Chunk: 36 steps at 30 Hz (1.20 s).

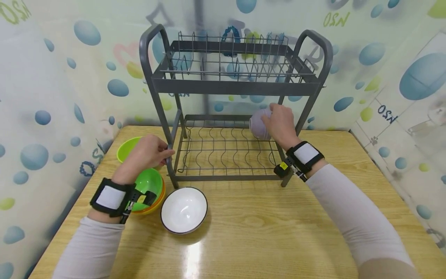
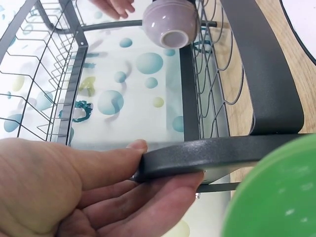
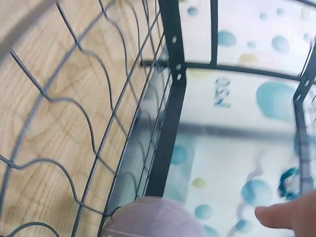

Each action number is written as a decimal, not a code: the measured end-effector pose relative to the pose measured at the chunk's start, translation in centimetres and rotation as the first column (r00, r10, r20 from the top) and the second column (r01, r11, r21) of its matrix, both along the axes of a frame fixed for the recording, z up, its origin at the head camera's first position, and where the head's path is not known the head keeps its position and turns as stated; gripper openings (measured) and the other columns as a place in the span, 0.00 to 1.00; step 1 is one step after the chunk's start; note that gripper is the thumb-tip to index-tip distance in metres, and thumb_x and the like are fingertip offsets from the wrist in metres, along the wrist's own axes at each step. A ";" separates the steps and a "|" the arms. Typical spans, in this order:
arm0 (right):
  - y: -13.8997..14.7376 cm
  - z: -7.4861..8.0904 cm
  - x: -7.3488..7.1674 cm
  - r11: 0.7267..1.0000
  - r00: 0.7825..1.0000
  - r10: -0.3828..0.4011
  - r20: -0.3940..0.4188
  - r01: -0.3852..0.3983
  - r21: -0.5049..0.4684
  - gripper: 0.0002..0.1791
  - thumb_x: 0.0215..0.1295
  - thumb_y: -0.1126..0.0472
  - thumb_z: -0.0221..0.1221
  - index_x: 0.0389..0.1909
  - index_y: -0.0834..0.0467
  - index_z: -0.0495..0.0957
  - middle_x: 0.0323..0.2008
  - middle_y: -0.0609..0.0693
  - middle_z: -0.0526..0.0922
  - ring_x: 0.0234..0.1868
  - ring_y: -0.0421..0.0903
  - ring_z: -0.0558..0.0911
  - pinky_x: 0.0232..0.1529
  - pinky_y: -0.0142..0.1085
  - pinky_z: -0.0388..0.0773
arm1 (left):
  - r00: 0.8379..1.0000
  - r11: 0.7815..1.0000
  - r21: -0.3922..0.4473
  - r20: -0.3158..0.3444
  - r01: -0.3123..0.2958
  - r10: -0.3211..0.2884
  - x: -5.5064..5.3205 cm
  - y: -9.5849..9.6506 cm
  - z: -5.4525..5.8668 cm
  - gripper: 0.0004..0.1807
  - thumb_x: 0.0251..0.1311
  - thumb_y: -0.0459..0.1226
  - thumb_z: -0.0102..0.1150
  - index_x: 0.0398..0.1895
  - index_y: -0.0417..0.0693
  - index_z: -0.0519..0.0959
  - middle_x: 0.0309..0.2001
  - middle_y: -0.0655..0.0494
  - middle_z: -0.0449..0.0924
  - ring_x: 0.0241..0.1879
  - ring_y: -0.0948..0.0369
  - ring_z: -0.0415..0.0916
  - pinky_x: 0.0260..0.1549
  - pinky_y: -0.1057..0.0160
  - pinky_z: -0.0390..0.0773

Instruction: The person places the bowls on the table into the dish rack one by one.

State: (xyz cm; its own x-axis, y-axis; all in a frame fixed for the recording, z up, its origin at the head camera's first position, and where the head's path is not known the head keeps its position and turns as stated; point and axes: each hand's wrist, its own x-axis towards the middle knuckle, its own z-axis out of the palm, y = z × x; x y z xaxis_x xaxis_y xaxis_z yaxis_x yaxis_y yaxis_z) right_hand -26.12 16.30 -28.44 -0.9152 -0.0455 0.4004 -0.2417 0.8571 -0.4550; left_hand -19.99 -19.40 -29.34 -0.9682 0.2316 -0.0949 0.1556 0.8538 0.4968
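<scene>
A lilac bowl (image 1: 259, 124) stands tipped on its side at the right end of the dish rack's lower wire shelf (image 1: 223, 150), its foot ring (image 2: 175, 38) facing left. My right hand (image 1: 281, 123) is just above it; in the left wrist view the loose fingers (image 2: 118, 7) look apart from the bowl. The right wrist view shows my thumb (image 3: 279, 216) off the bowl's surface. With thumb and fingers, my left hand (image 1: 148, 151) pinches the grey dish rack (image 1: 169, 159) by its front left upright. In the left wrist view, the fingers curl under that metal bar.
Left of the rack are a lime bowl (image 1: 128, 148) and a green bowl (image 1: 150, 184) nested in an orange one (image 1: 158, 203). A white bowl with a dark rim (image 1: 184, 211) sits in front of the rack's left leg. The upper tier (image 1: 237, 88) overhangs the lower shelf.
</scene>
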 end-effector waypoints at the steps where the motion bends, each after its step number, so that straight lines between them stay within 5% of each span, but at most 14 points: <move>1: 0.0 0.1 0.5 1.000 1.000 0.025 0.013 -0.025 0.010 0.17 0.68 0.59 0.54 0.22 0.62 0.64 0.19 0.57 0.67 0.21 0.51 0.68 0.29 0.39 0.67 | 1.000 1.000 0.000 -0.001 0.002 -0.002 0.0 0.0 0.0 0.15 0.65 0.39 0.55 0.29 0.35 0.84 0.19 0.50 0.81 0.19 0.61 0.74 0.19 0.66 0.73; 4: 0.3 0.1 2.4 0.992 0.993 0.113 0.047 -0.115 0.043 0.16 0.66 0.56 0.57 0.44 0.67 0.77 0.41 0.64 0.83 0.41 0.58 0.81 0.47 0.49 0.77 | 1.000 1.000 -0.003 -0.004 0.002 -0.002 0.0 0.0 0.0 0.16 0.65 0.39 0.55 0.28 0.35 0.83 0.18 0.51 0.81 0.18 0.61 0.74 0.19 0.66 0.72; 7: 0.6 -0.5 4.5 0.973 0.977 0.204 0.066 -0.210 0.099 0.25 0.64 0.53 0.60 0.58 0.63 0.75 0.49 0.62 0.83 0.44 0.55 0.83 0.47 0.49 0.79 | 1.000 1.000 -0.001 -0.006 0.002 -0.002 0.0 0.0 0.1 0.16 0.65 0.39 0.55 0.27 0.36 0.83 0.18 0.50 0.81 0.18 0.61 0.74 0.19 0.66 0.72; 12: 1.2 -2.3 7.8 0.920 0.947 0.305 0.101 -0.320 0.225 0.25 0.60 0.48 0.63 0.55 0.58 0.79 0.43 0.56 0.86 0.24 0.43 0.80 0.32 0.41 0.78 | 1.000 1.000 0.005 -0.008 0.001 0.000 0.1 0.0 0.1 0.16 0.65 0.39 0.55 0.27 0.35 0.84 0.19 0.48 0.82 0.18 0.61 0.74 0.19 0.66 0.73; 20: 2.1 -5.4 11.2 0.890 0.935 0.311 0.167 -0.349 0.295 0.27 0.57 0.44 0.64 0.54 0.56 0.81 0.46 0.55 0.86 0.43 0.49 0.85 0.39 0.44 0.83 | 1.000 1.000 -0.007 -0.021 0.005 -0.005 0.1 -0.1 -0.1 0.16 0.65 0.40 0.55 0.28 0.36 0.84 0.18 0.53 0.81 0.18 0.62 0.75 0.19 0.65 0.73; 36: 3.1 -7.9 12.0 0.863 0.936 0.335 0.111 -0.352 0.362 0.17 0.58 0.57 0.65 0.48 0.57 0.83 0.44 0.52 0.87 0.42 0.48 0.85 0.40 0.44 0.83 | 0.999 1.000 -0.020 -0.046 0.008 -0.009 0.3 0.1 -0.2 0.17 0.65 0.41 0.56 0.29 0.36 0.84 0.17 0.53 0.80 0.18 0.62 0.73 0.19 0.65 0.71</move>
State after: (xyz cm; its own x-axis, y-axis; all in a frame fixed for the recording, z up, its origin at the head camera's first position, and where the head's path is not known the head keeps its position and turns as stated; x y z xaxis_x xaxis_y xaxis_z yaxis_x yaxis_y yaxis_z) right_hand -14.16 19.39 -36.32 -0.8301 -0.4968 0.2531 -0.5392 0.8308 -0.1380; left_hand -19.66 -19.31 -29.50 -0.9697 0.2382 -0.0547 0.1852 0.8620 0.4718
